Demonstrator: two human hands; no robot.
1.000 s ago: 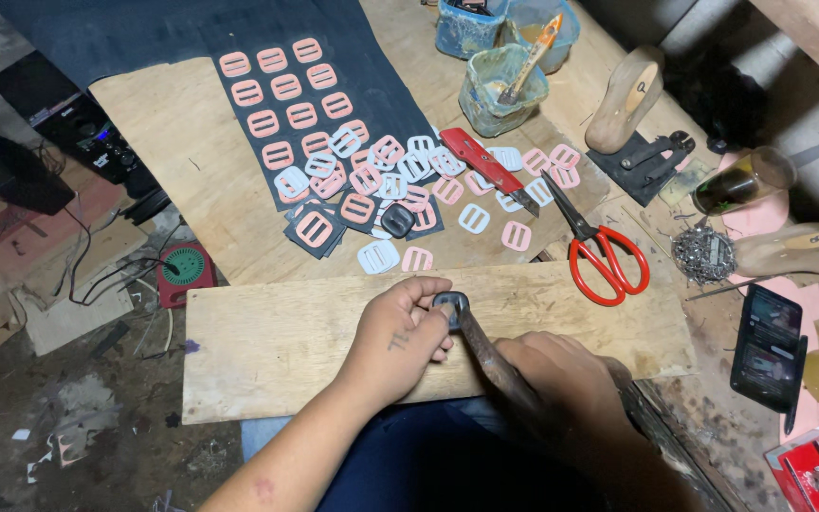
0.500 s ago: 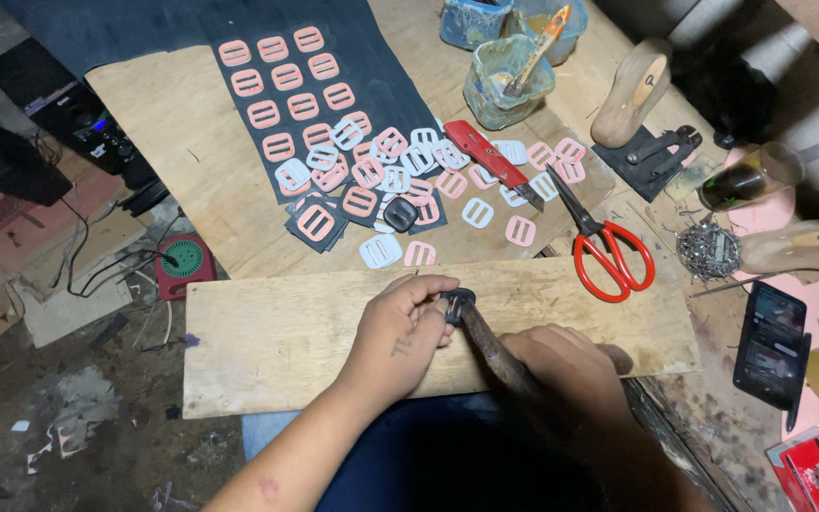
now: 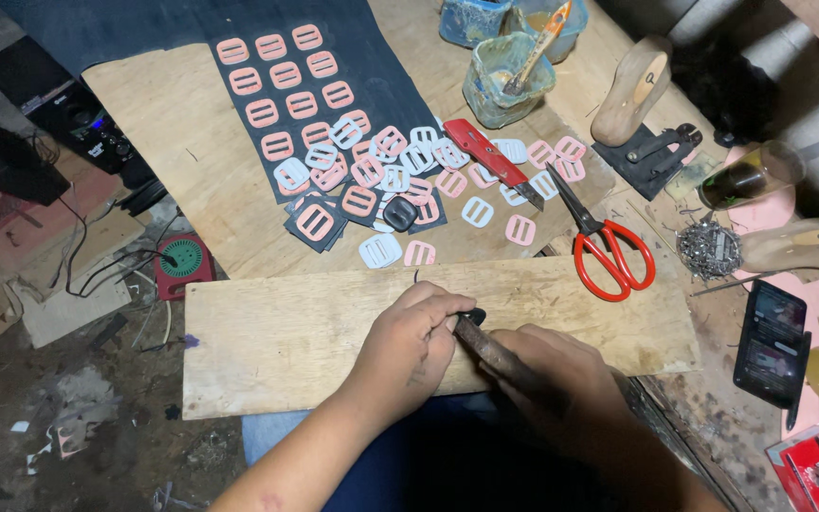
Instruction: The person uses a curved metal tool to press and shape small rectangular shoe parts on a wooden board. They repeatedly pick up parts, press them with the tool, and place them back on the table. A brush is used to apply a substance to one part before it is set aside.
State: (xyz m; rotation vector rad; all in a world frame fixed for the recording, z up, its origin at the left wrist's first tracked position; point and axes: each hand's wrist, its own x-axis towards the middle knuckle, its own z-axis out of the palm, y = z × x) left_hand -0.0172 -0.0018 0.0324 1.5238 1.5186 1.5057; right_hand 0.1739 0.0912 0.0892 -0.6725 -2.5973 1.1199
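Both hands have barely shifted since a moment ago: left hand [image 3: 409,341] curls, pinching something hidden against the wooden board [image 3: 286,332], while right hand [image 3: 561,374] grips a dark tool [image 3: 490,346], its tip obscured.
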